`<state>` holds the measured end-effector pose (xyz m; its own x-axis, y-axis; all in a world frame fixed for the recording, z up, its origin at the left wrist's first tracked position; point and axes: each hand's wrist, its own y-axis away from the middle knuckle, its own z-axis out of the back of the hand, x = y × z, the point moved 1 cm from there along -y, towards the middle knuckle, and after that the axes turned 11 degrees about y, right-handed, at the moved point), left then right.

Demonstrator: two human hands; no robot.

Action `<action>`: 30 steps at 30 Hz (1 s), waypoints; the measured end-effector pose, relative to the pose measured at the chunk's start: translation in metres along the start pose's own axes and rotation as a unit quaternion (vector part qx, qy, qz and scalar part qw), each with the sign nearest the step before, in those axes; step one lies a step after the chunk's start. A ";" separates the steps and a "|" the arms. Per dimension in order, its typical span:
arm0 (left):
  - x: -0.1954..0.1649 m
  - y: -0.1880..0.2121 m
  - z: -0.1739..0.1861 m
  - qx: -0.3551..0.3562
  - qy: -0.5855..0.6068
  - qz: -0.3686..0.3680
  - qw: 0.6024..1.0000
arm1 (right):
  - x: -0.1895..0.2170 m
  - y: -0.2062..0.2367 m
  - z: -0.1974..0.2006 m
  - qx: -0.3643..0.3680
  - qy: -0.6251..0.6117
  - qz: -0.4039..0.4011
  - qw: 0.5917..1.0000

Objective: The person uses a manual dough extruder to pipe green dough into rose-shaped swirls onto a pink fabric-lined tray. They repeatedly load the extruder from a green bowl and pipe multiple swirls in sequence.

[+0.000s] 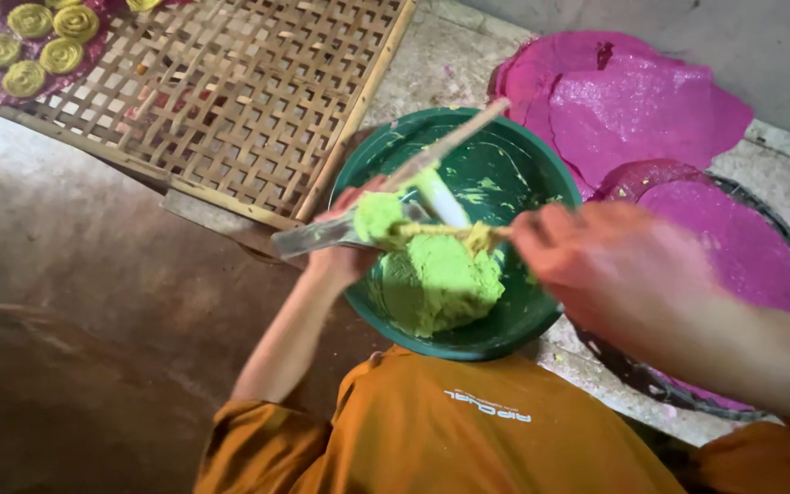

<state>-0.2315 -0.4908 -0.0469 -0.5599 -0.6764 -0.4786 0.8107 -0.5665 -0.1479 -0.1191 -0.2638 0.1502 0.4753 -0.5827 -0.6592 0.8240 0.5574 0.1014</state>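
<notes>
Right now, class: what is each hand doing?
Left hand: closed on a clear tube topped with green dough.
Right hand: closed on a thin stick, blurred.

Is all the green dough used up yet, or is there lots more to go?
Not yet. Some is done: a few coiled green spirals already lie at one corner of the bamboo rack. Right now the left hand holds a clear tube while the right hand pushes dough in with a stick. A big lump of green dough still sits in the green bowl, and most of the rack is bare.
</notes>
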 end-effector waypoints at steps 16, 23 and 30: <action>0.018 -0.010 0.011 -0.228 0.208 0.075 0.948 | 0.007 0.010 -0.020 -0.065 -0.299 -0.196 0.931; -0.003 -0.029 0.013 -0.284 -0.019 -0.028 0.958 | 0.109 -0.044 -0.106 -0.224 -0.605 -0.196 0.738; 0.002 -0.045 0.015 -0.235 -0.026 0.040 0.971 | 0.082 -0.020 -0.135 -0.096 -0.678 -0.226 0.693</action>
<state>-0.2714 -0.4737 -0.0278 -0.4902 -0.7395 -0.4614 0.8332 -0.2420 -0.4973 -0.1378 -0.2428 -0.0062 0.1411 -0.6714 0.7275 0.9890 0.1284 -0.0733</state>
